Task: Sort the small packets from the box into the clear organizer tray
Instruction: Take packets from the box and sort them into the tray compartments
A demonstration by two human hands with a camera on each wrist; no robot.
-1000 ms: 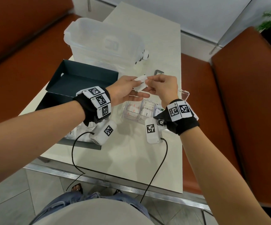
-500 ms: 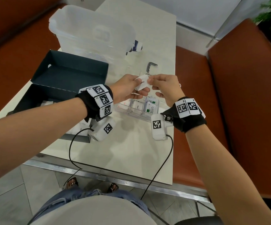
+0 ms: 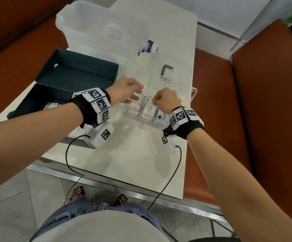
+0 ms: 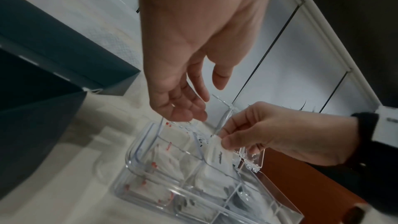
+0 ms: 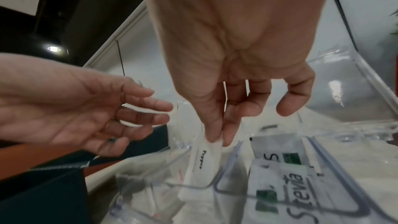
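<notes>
The right hand (image 5: 237, 77) pinches the top edge of a white pepper packet (image 5: 202, 161) between thumb and forefinger, and the packet's lower end is already down inside the middle compartment of the clear organizer tray (image 3: 124, 111). The left hand (image 3: 127, 92) hovers just beside it over the tray's left compartment, fingers loosely spread and holding nothing (in the right wrist view its palm faces up, relaxed).

The packet looks like thin paper: very light, soft enough to bend, and probably not slippery. A pinch at one sealed edge, as now, seems the sensible hold, since squeezing the filled middle could crease or burst it. The tray itself looks rigid and hard, with thin dividers that a bent packet might catch on.

Counting is only partly possible. One packet is in hand. The front row of the tray shows three compartments: red-printed packets on the left, white ones in the middle, and at least two green-and-white Stevia packets (image 5: 301, 183) on the right; the stacks overlap too much to number.

Left of the tray on the tabletop (image 3: 127, 154) sits one dark open box (image 3: 37, 100) with some white packets still visible inside, its lid (image 3: 78, 70) behind it, and one large translucent container (image 3: 99, 30) beyond.
</notes>
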